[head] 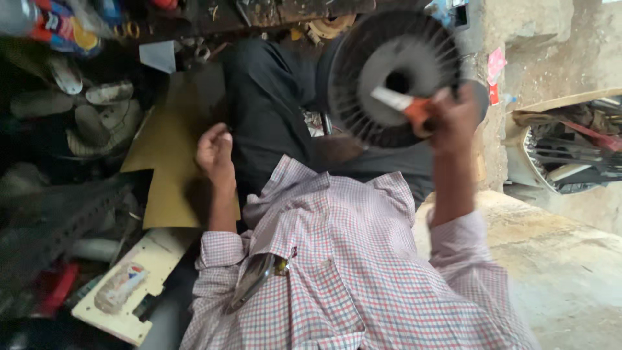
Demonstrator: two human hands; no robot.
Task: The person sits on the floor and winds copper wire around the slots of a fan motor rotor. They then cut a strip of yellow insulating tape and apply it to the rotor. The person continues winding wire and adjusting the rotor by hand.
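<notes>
Right hand [457, 116] grips an orange-handled tool [405, 104] at the fan guard's [389, 78] hub, upper right; left hand [215, 152] curled loosely, mid-left, empty.

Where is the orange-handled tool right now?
In the head view, upper right: the right hand holds the orange-handled tool against the round finned part.

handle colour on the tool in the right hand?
Orange handle, with a pale, whitish shaft, gripped in the right hand. Head view, slightly blurred.

Blurred orange-handled tool [407, 105], seemingly against round finned disc [389, 78].
</notes>
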